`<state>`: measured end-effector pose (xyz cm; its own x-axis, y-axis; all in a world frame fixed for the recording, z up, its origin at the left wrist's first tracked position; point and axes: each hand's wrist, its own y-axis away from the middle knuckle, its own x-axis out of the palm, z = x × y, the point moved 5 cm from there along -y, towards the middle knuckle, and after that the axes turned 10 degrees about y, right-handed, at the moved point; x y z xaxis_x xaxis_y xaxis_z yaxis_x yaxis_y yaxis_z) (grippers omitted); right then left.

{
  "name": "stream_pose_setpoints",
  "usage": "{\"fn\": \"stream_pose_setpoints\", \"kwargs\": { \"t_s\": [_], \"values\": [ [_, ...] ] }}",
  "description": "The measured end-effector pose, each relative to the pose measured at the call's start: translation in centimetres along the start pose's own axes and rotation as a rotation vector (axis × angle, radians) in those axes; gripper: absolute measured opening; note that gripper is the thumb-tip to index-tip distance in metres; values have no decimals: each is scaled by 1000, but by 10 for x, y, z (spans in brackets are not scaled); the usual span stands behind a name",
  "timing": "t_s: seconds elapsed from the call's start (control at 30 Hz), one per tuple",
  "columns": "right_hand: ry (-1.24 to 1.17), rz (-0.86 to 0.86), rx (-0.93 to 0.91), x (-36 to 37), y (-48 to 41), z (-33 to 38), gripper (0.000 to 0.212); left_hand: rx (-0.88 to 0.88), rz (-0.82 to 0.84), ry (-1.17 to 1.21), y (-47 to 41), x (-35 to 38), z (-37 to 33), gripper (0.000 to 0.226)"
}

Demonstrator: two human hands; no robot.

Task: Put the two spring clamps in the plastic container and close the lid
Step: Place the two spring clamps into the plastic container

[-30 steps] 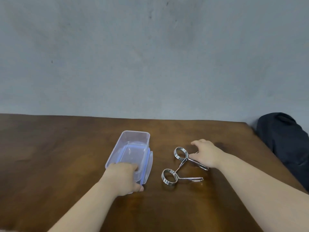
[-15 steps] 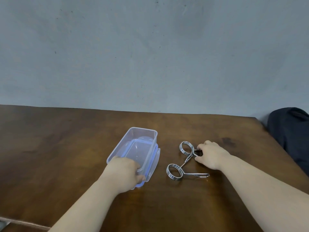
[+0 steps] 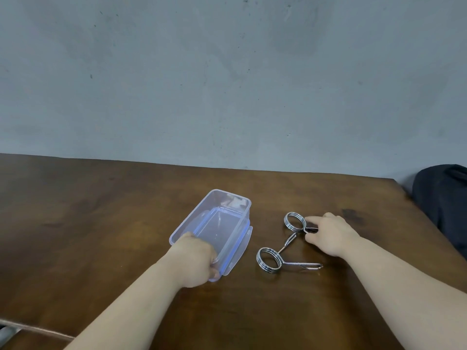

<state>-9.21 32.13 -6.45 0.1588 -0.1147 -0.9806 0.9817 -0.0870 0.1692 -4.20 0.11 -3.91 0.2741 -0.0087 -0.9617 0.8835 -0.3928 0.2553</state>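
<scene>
A clear plastic container (image 3: 222, 205) stands open on the brown table, resting on its blue-rimmed lid (image 3: 240, 251), which sticks out beneath it on the right. My left hand (image 3: 194, 261) grips the container's near end. To the right lie two chrome spring clamps. The far clamp (image 3: 294, 221) has its handles under the fingers of my right hand (image 3: 328, 233), which closes on them. The near clamp (image 3: 269, 258) lies free on the table, one of its handles pointing right.
The wooden table (image 3: 101, 223) runs back to a grey wall. A dark bag (image 3: 442, 198) sits off the table's right edge. The table's near left corner (image 3: 30, 329) shows at the bottom left.
My right hand has shifted along the far clamp and closed its fingers on the handles. The view has moved a little. My left hand stays on the container.
</scene>
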Motion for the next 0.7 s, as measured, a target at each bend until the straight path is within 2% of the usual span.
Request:
{"fn": "stream_pose_setpoints", "kwargs": {
  "t_s": [0.17, 0.27, 0.4, 0.47, 0.53, 0.7],
  "values": [
    [-80, -98, 73, -21, 0, -1, 61, 41, 98, -31, -12, -3, -5, 20],
    [-163, -170, 75, -43, 3, 12, 61, 88, 121, -5, -20, -2, -8, 13],
    [-137, -246, -128, -73, 13, 48, 54, 238, 132, -91, -33, 2, -12, 18],
    [-78, -224, -254, -82, 19, 69, 49, 338, 138, -170, -40, 5, -14, 5],
    [-4, -189, -347, -83, 23, 88, 39, 403, 155, -242, -45, 7, -17, 10],
    [171, -99, -431, -73, 14, 122, 40, 484, 82, -291, -46, 1, -21, 8]
  ]
}}
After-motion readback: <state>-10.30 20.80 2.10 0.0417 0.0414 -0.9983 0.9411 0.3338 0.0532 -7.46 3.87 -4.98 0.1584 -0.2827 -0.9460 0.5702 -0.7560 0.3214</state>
